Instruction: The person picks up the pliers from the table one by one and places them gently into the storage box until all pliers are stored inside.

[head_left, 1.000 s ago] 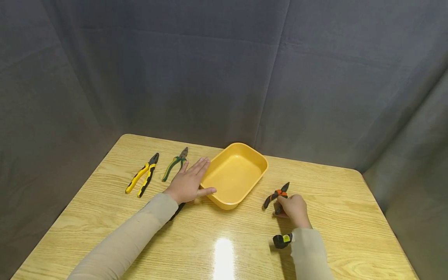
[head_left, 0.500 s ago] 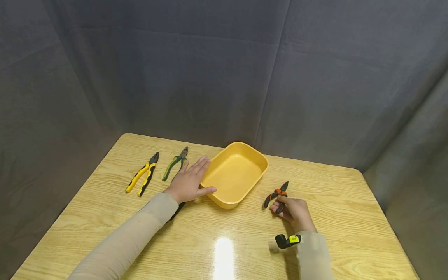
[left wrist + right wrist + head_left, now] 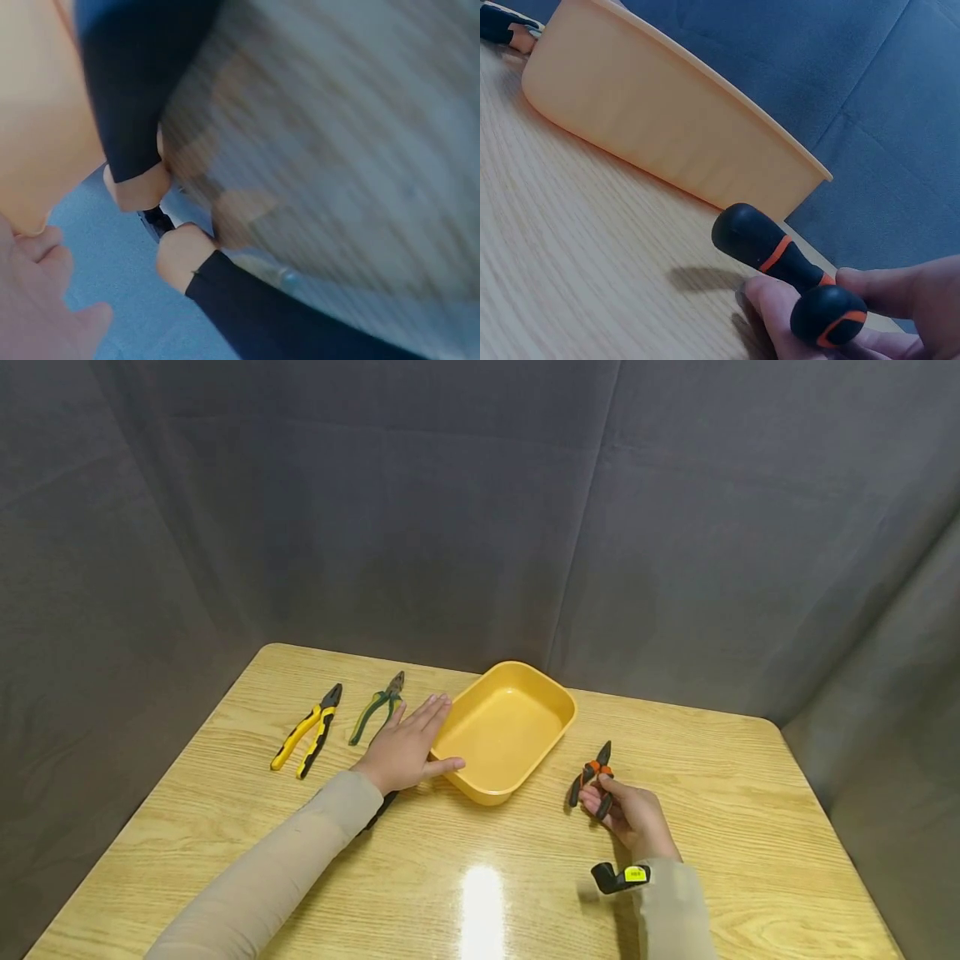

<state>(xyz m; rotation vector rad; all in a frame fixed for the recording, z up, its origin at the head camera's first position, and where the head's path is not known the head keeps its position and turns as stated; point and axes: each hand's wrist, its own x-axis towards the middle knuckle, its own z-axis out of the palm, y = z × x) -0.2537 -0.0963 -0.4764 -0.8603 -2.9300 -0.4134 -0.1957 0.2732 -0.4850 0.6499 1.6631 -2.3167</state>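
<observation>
My left hand [image 3: 401,754] lies with straight fingers and spread thumb against the left rim of a yellow plastic tub [image 3: 491,796]. In the left wrist view, fingers [image 3: 45,285] of this hand show beside the tub wall. My right hand [image 3: 637,818] pinches black-and-orange pliers [image 3: 591,769] by one handle, right of the tub. Their jaws point away and the handles are spread; in the right wrist view the handle ends [image 3: 746,232] face the camera. Another pair of black-and-orange pliers [image 3: 142,82] lies near the left wrist, mostly hidden by the forearm in the head view.
Yellow-and-black pliers [image 3: 318,735] and green-and-yellow pliers [image 3: 365,720] lie spread on the left of the wooden table [image 3: 720,793]. A grey curtain [image 3: 450,527] stands behind it. A black device with a yellow label [image 3: 621,877] sits at the right wrist.
The right hand has turned, its fingers now showing under the pliers' handle. The pliers have turned slightly, their tips now farther left and away. The left hand and tub look unmoved.
</observation>
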